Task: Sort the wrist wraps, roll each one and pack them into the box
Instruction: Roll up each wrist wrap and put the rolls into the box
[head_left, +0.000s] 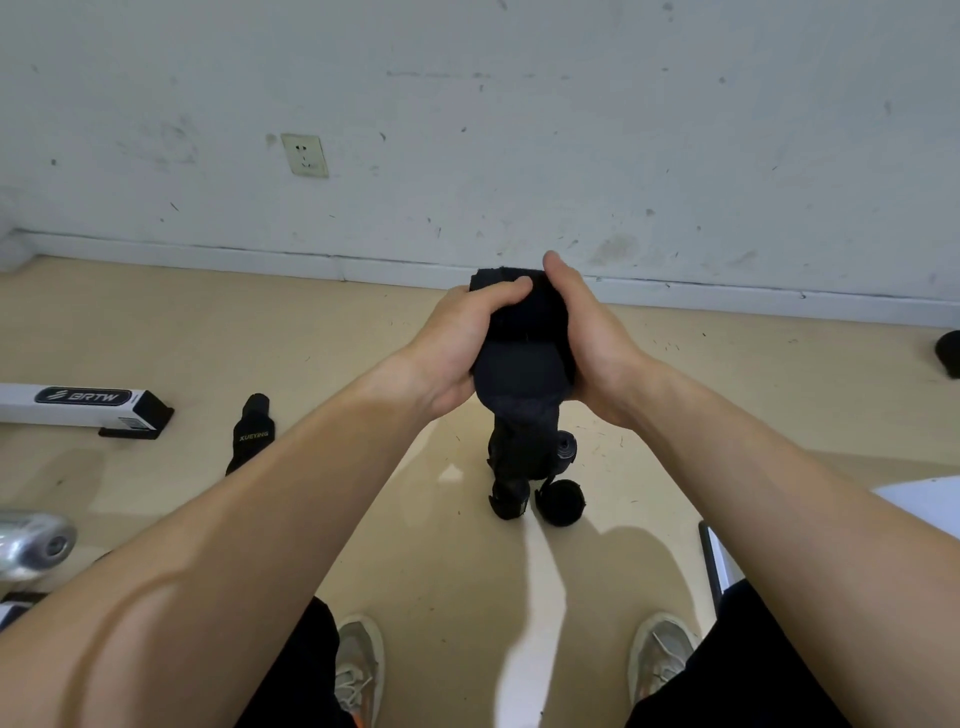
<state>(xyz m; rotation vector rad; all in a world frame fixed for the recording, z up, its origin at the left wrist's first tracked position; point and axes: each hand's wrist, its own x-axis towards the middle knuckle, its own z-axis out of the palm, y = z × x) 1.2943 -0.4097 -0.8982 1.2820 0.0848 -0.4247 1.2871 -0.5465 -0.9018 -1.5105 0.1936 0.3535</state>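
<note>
Rolling a black wrist wrap (524, 343).
Your left hand (457, 348) and right hand (592, 338) clasp it, tail hanging down.

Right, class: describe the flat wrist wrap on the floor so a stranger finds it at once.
Start at the white BRTW box on the floor at the left. Just right of its black end lies the flat wrist wrap, black. Unlike the rolled wraps mid-floor, it is unrolled and bears XUEYING lettering.

Both hands, left hand (462, 338) and right hand (587, 332), are gripping a black wrist wrap (524, 338), its tail hanging toward the floor (363, 332).
</note>
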